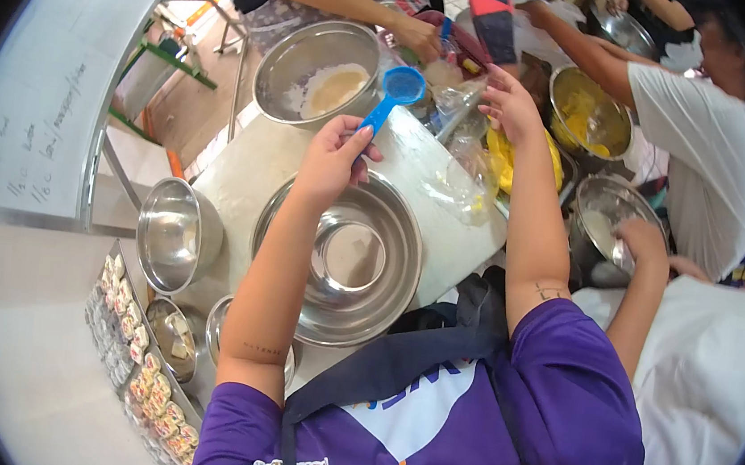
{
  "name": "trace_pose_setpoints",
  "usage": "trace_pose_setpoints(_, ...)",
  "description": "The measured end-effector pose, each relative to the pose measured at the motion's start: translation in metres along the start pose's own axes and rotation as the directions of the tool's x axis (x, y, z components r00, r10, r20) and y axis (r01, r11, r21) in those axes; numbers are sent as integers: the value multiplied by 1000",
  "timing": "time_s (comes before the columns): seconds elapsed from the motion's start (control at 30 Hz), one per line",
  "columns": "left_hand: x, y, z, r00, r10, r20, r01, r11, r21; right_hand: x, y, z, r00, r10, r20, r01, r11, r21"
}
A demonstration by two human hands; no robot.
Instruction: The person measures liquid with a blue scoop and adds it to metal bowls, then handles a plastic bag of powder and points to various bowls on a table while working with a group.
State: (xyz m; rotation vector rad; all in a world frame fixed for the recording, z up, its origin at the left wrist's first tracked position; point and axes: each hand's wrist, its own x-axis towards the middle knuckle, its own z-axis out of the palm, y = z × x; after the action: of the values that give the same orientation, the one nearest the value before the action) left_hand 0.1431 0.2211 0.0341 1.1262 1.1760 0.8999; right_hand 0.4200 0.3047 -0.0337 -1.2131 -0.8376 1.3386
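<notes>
My left hand (pixel 339 162) pinches the handle of a blue plastic measuring scoop (pixel 403 86), its round cup pointing away from me. Directly beneath that hand sits a wide stainless steel bowl (pixel 402 269) with a smaller ring visible at its base and no food seen in it. Past the scoop, another steel bowl (pixel 272 82) contains white powder with a tan patch (pixel 337 91). My right hand (pixel 509 104) is raised with fingers apart and nothing in them, above clear plastic bags (pixel 464 154) and a yellow bag (pixel 540 164).
Left on the table (pixel 231 158) are a steel bowl (pixel 170 233) and a small bowl with pale chunks (pixel 177 341). A tray of cupped pastries (pixel 144 372) lies below. Co-workers' hands (pixel 418 38) work across the table and at a right-hand bowl (pixel 618 195). Yellow mixture fills another bowl (pixel 582 115).
</notes>
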Motion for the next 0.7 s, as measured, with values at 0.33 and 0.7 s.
trace_pose_setpoints(0.33,-114,-44,53,928,24,371,-61,994,88,-192,58,-52,934,-42,-354,10,996,-92)
trace_pose_setpoints(0.7,-225,-94,40,888,-219,405,293,948,-129,-329,287,-95,707,689,-159,-372,171,-912)
